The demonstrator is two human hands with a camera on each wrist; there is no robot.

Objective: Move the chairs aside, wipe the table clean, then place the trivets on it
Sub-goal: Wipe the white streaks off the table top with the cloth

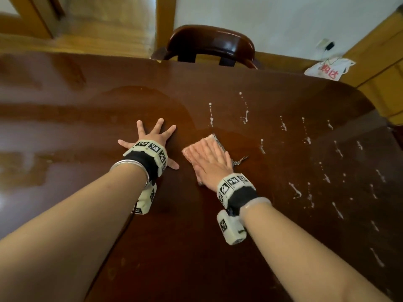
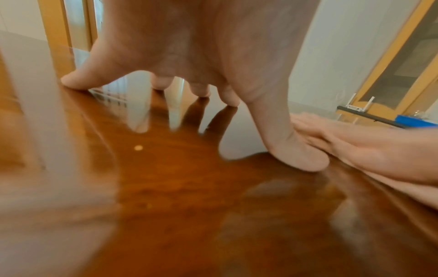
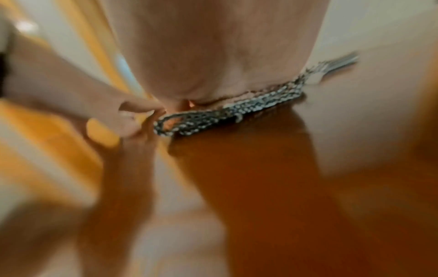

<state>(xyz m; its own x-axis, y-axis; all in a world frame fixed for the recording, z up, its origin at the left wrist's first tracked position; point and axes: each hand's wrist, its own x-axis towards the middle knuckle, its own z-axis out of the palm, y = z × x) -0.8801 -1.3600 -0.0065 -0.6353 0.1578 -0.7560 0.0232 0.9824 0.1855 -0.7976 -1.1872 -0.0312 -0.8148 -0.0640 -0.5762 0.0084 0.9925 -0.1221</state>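
Observation:
A glossy dark wooden table (image 1: 272, 225) fills the head view. My left hand (image 1: 150, 136) is spread flat on it with fingers splayed, and in the left wrist view its fingertips (image 2: 71, 82) bear on the wood. My right hand (image 1: 212, 166) lies flat with straight fingers on a pink cloth (image 1: 205, 144) with a black-and-white woven edge (image 3: 213, 114), pressing it to the table. White splatter streaks (image 1: 305, 138) mark the table's right half. A wet smear (image 1: 152, 101) shines beyond the hands. A dark wooden chair (image 1: 209, 44) stands at the far edge. No trivets are in view.
A white bag with red print (image 1: 329, 68) lies on the floor at the back right, near a wooden cabinet (image 1: 381, 68). A wooden door frame (image 1: 165, 20) rises behind the chair. The table's rounded corner (image 1: 359, 94) is at the right.

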